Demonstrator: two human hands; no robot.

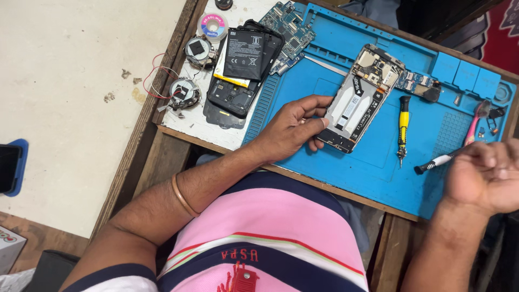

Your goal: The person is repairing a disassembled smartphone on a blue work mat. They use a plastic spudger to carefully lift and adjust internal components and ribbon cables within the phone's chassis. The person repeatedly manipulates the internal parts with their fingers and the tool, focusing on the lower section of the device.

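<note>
Right hand (484,176) at four o'clock, loosely curled around what seems a white-handled screwdriver (440,160) pointing toward nine, left hand (292,130) at centre grasping opened phone frame (359,98) on blue mat (324,59), long axis running seven to one, yellow screwdriver (403,130) just beside, black battery (244,53) farther at eleven.

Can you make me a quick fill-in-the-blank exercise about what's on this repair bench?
1. The left hand steadies an opened phone lying on a ____ work mat.
2. The right hand holds a thin tool with a ____ tip.
3. The screwdriver lying beside the phone has a ____ and black handle.

Missing words: blue; black; yellow
</note>
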